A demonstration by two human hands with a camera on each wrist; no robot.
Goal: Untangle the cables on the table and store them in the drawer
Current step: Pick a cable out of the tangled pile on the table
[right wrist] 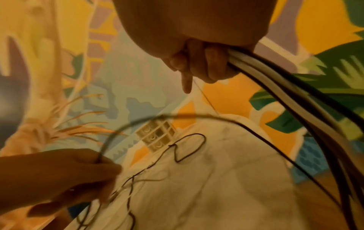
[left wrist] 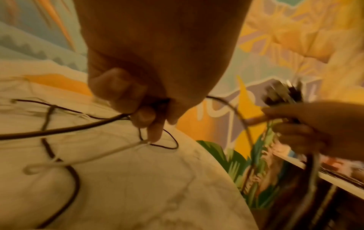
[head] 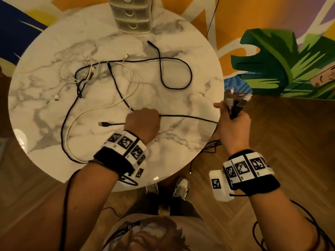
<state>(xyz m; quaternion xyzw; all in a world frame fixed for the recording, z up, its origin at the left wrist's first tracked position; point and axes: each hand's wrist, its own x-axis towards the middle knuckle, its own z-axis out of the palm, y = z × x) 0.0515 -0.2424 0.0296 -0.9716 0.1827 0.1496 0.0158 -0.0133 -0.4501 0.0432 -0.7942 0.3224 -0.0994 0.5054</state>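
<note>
On the table [head: 172,154], near edge, a black cable [head: 186,117] runs taut between both hands. Left hand [head: 143,122] is fisted round it over the marble, fingers [left wrist: 126,93] curled tight in the wrist view; likely the anchor point so the strand can be drawn out of the heap without dragging everything. Its USB plug [head: 103,124] lies just left of that fist. Right hand [head: 233,124], off the table edge, grips a bundle of freed cables [head: 235,105], plug ends up, black and white strands hanging below the fist in the wrist view; held aside probably to keep sorted cables clear of the knot. Remaining tangle [head: 85,77] of white and black cables sits on the far left of the marble, with a black loop [head: 178,73] spread to the right, apart from it. Small drawer unit [head: 132,15] stands at the far edge, drawers closed, nothing stored. Judgement: untangling is partway; storage not begun.
</note>
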